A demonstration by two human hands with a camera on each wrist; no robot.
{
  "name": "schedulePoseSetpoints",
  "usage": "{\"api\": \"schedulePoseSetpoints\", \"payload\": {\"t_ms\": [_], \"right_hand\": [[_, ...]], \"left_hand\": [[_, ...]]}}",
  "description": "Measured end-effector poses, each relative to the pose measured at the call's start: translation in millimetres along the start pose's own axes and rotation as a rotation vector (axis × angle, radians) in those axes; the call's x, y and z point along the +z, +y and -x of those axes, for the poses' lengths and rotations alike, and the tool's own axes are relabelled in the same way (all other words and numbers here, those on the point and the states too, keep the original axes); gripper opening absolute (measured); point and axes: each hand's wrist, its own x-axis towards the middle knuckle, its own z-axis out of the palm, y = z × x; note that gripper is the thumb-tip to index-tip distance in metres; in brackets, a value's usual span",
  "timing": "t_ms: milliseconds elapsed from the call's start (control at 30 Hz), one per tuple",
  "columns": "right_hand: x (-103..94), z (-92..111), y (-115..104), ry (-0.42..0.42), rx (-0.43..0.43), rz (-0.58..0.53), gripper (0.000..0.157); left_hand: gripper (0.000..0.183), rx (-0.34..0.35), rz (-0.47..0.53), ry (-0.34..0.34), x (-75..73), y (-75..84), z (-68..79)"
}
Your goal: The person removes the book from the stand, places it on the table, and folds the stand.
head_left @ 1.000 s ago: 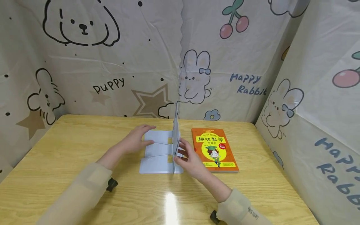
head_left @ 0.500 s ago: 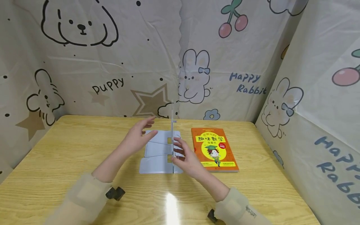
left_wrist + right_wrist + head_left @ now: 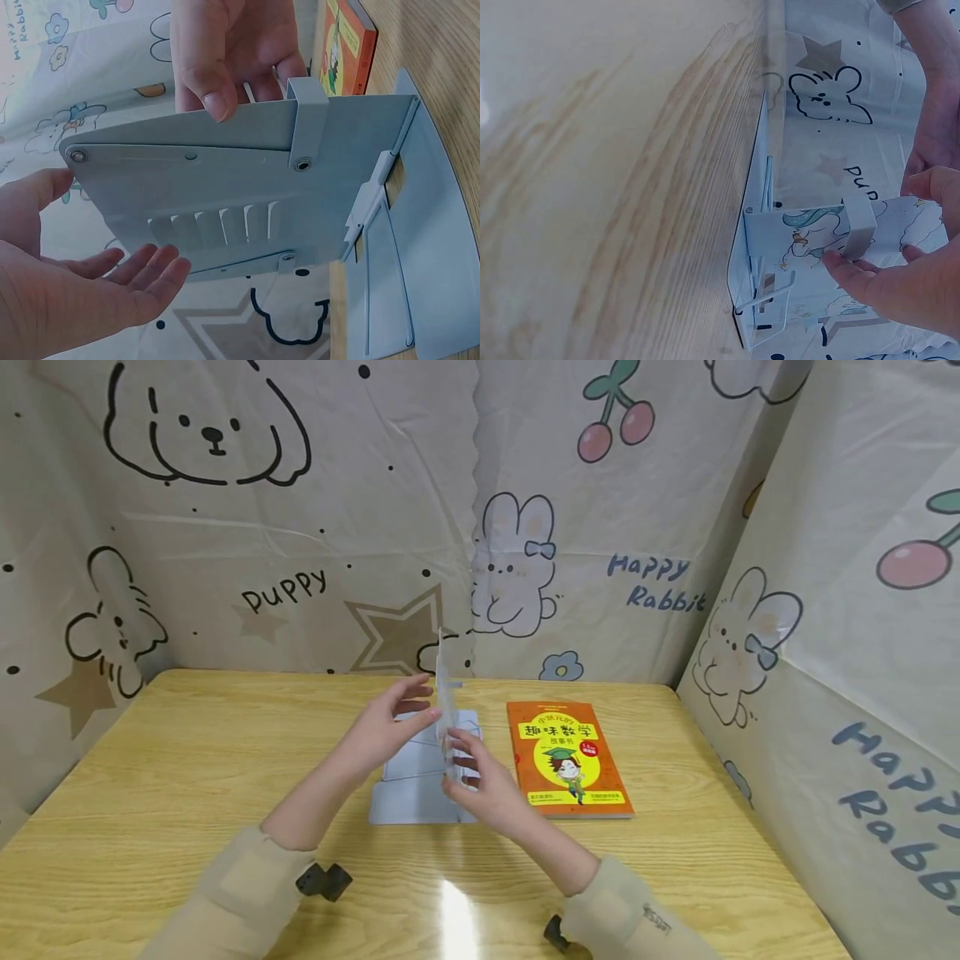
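Note:
A light-blue metal book stand [image 3: 416, 800] has its base flat on the table and its hinged panel raised on edge, leaning slightly left. My right hand [image 3: 491, 789] pinches the panel's edge, thumb on one side and fingers on the other. The left wrist view shows the slotted back of the panel [image 3: 247, 184] and a bent clip [image 3: 309, 120]. In the right wrist view its printed front [image 3: 817, 232] shows. My left hand [image 3: 378, 731] is on the panel's left side, fingers loosely extended; whether they touch it I cannot tell.
An orange and yellow book [image 3: 570, 760] lies flat on the wooden table [image 3: 225, 743], right of the stand. Printed cloth [image 3: 360, 527] hangs behind and at both sides. Dark wrist cameras [image 3: 324, 882] sit at the sleeves.
The raised panel has swung left, past upright. My right hand has moved slightly left along with it, while my left hand has come rightward, nearer to the panel. The book stays put.

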Motion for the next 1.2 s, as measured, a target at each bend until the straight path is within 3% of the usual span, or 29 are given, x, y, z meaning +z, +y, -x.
{"api": "schedulePoseSetpoints", "payload": {"t_ms": [333, 600, 900, 1200], "right_hand": [[5.6, -2.1, -4.6, -0.012, -0.008, 0.103, 0.064], [6.0, -1.4, -4.0, -0.034, 0.012, 0.094, 0.066], [-7.3, 1.8, 6.1, -0.062, 0.021, 0.087, 0.072], [-23.7, -2.7, 10.5, -0.036, -0.045, 0.204, 0.069]], "left_hand": [[0.065, -0.042, 0.062, -0.019, -5.5, 2.5, 1.1], [0.062, -0.071, 0.06, 0.0, -11.7, 0.7, 4.6], [0.063, -0.086, 0.04, 0.025, -26.3, -10.0, 12.2], [0.064, -0.098, 0.054, 0.024, -40.5, -21.8, 21.2]]}}
